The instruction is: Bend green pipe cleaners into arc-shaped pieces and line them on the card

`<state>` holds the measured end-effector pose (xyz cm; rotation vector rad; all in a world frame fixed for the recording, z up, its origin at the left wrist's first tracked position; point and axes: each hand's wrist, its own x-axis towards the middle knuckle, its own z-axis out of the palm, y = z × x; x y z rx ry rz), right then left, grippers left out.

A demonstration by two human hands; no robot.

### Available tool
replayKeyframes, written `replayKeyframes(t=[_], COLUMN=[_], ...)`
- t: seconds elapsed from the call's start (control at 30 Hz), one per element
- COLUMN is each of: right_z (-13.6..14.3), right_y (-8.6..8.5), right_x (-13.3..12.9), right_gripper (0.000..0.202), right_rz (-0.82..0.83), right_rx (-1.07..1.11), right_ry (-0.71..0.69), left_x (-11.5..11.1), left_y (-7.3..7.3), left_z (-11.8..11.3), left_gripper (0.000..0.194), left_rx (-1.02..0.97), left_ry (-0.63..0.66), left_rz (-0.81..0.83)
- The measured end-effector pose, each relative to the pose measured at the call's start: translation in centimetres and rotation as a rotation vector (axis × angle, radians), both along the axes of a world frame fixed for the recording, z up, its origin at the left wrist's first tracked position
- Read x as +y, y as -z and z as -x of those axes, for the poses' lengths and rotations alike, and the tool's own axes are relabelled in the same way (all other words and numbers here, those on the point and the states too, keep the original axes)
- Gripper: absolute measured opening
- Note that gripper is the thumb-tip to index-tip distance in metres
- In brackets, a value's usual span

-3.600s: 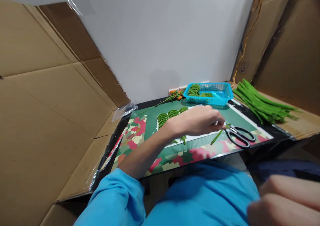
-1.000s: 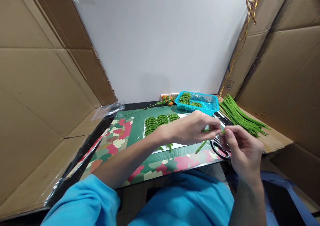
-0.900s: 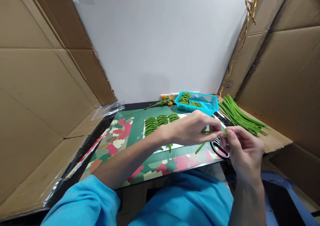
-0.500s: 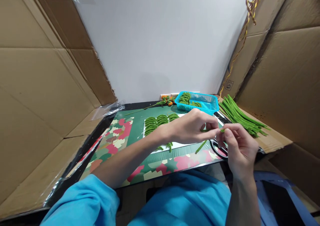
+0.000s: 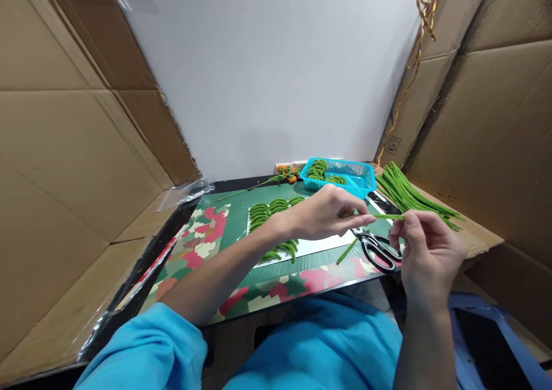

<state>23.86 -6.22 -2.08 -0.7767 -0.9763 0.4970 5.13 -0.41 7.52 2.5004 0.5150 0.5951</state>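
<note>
A thin green pipe cleaner (image 5: 385,216) is stretched almost level between my two hands, above the mat. My left hand (image 5: 330,214) pinches its left part between thumb and fingers. At its right end, my right hand (image 5: 431,252) has it between thumb and index finger. Black-handled scissors (image 5: 379,253) lie below the hands, with a short green pipe cleaner piece (image 5: 346,252) beside them. Under my left forearm, rows of curved green pipe cleaner pieces (image 5: 259,213) rest on a white sheet (image 5: 317,247); the arm covers part of them.
A blue plastic basket (image 5: 370,178) with curved green pieces stands at the back. Right of it lies a bundle of long green pipe cleaners (image 5: 414,197). Orange flowers (image 5: 288,174) on a stem lie at the back. Cardboard walls (image 5: 495,119) rise on both sides.
My right hand has moved right, away from my left, and more of the pipe cleaner shows between them. The scissors are now less covered.
</note>
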Motion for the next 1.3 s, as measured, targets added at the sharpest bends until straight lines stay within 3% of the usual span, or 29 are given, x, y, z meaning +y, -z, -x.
replayKeyframes(t=[0.13,0.27,0.43,0.67,0.83,0.93,1.13,1.3], right_z=[-0.6,-0.2,2.0,3.9,3.7,4.3,6.4,6.3], right_y=[-0.1,-0.2,-0.5,-0.2,0.1,0.1,-0.1,-0.3], right_x=[0.1,0.1,0.5,0.9,0.9,0.8,0.5,0.5], right_gripper=[0.026,0.028,0.027,0.023,0.037,0.033,0.027,0.026], right_rz=[0.047,0.118,0.057,0.024,0.12,0.115,0.087,0.053], right_rx=[0.16,0.24,0.326,0.388,0.552,0.598,0.602,0.567], right_ry=[-0.202,-0.304,-0.118,-0.034,-0.184,-0.244,-0.047,0.009], left_x=[0.1,-0.3,-0.5,-0.1,0.0,0.1,0.0,0.0], left_y=[0.1,-0.2,-0.2,0.6,0.9,0.8,0.7,0.3], left_z=[-0.2,-0.2,-0.1,-0.3,-0.4,-0.3,-0.2,0.0], left_gripper=[0.041,0.045,0.036,0.027,0.023,0.024,0.028,0.025], left_rx=[0.03,0.08,0.033,-0.022,-0.052,-0.038,-0.022,0.025], left_ry=[0.056,0.044,-0.035,-0.049,-0.067,-0.088,-0.033,-0.033], left_rz=[-0.063,-0.116,-0.099,-0.125,-0.149,-0.158,-0.139,-0.167])
